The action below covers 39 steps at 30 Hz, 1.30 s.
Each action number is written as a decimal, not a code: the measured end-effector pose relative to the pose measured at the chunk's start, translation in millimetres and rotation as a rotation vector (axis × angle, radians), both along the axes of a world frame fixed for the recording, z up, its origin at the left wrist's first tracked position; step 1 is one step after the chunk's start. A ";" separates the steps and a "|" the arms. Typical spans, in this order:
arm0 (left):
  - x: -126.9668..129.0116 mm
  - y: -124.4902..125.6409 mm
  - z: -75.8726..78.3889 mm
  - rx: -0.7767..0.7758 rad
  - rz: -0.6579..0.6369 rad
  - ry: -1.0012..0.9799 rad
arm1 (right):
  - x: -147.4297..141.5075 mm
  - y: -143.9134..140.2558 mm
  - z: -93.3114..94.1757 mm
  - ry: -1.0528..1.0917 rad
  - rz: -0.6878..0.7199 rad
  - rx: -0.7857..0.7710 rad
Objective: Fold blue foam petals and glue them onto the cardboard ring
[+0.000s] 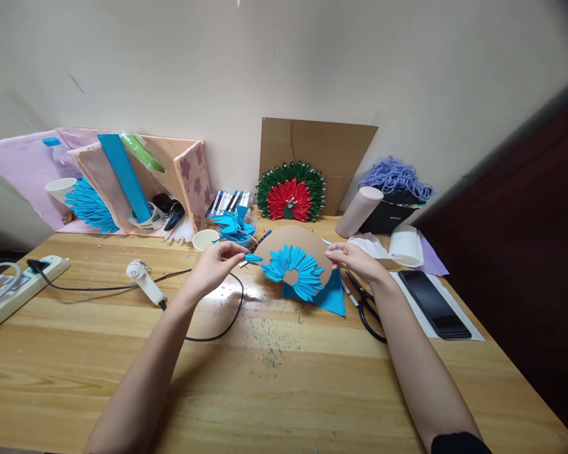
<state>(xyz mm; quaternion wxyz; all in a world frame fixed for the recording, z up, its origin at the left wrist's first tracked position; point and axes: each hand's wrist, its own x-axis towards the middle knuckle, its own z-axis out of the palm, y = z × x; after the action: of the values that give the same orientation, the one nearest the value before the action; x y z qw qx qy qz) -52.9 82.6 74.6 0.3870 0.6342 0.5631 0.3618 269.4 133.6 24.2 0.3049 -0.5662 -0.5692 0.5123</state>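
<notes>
My left hand [220, 263] pinches a small folded blue petal [253, 258] between thumb and fingers. Just right of it is a round cardboard disc [315, 238], gripped at its right edge by my right hand [353, 260]. A ring of blue petals [307, 285] covers the disc's lower part around a bare centre. Behind and below the disc, a blue sheet [334, 299] shows on the table. A clear bowl of blue pieces [236, 227] stands beyond my left hand. Black-handled scissors [368, 309] lie by my right forearm, partly hidden by it.
On the left are a white glue gun [144, 282] with its black cord and a power strip [23, 293]. A red and green petal fan [291, 194] leans against cardboard [322, 142] at the back. A phone [435, 304] lies at right; markers [230, 202] stand behind the bowl.
</notes>
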 end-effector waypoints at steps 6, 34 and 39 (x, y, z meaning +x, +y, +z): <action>-14.4 -1.9 -13.5 -0.058 -0.031 0.081 | -9.8 -13.0 -9.1 -0.135 0.188 -0.341; -4.7 19.3 -93.7 -0.066 -0.196 0.266 | -112.4 -42.0 -49.8 -0.261 0.512 0.496; 0.6 19.3 -93.7 -0.089 -0.228 0.238 | -108.6 -41.2 -48.2 -0.191 0.516 0.451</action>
<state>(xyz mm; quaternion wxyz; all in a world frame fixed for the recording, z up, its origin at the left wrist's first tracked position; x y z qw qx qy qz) -52.3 101.9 -19.0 0.3836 0.7146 0.5449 0.2127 160.8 92.4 -24.0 0.2280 -0.3676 -0.8183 0.3785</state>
